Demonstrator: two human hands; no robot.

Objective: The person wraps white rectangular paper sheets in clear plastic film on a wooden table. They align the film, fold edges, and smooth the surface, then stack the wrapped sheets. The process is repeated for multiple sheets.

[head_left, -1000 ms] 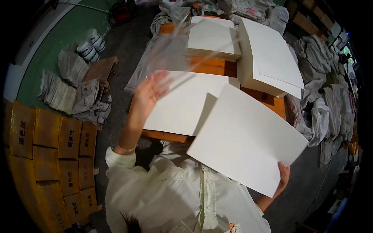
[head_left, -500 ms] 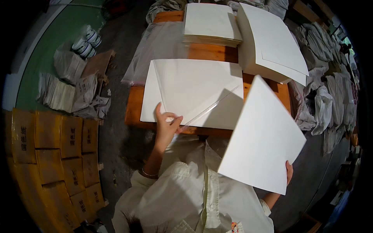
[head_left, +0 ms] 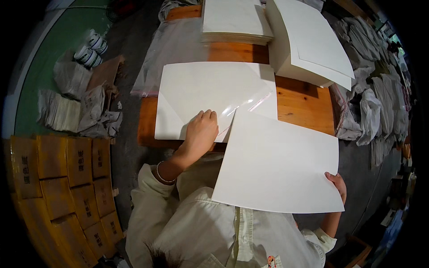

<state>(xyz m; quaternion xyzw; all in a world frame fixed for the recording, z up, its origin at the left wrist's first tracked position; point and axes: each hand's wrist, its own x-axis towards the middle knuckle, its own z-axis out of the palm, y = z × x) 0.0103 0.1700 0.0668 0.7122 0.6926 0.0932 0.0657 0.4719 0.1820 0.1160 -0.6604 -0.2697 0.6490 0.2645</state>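
My right hand (head_left: 338, 184) grips the right edge of a large white paper sheet (head_left: 279, 165), thumb on top; whether it is one sheet or several I cannot tell. The sheet is held in front of my body, its far left corner reaching over the table's near edge. My left hand (head_left: 202, 130) is closed, back upward, on the near edge of a clear plastic bag (head_left: 237, 105). This bag lies across a white paper (head_left: 169, 109) on the table and shows by its glints and a pinkish strip near the right. My left fingertips are mostly hidden.
On the wooden table (head_left: 304, 105), a paper stack (head_left: 237, 20) stands at the back, with a taller, curling stack (head_left: 315, 44) to its right. More clear bags (head_left: 167, 56) lie at the back left. Yellowish cartons (head_left: 58, 178) are piled on the left; wrapped bundles (head_left: 380, 102) line the right.
The white sheet has swung leftward and flatter, toward the bag. My left hand has gone from a loose pinch to a closed grip, moving slightly right and farther over the table.
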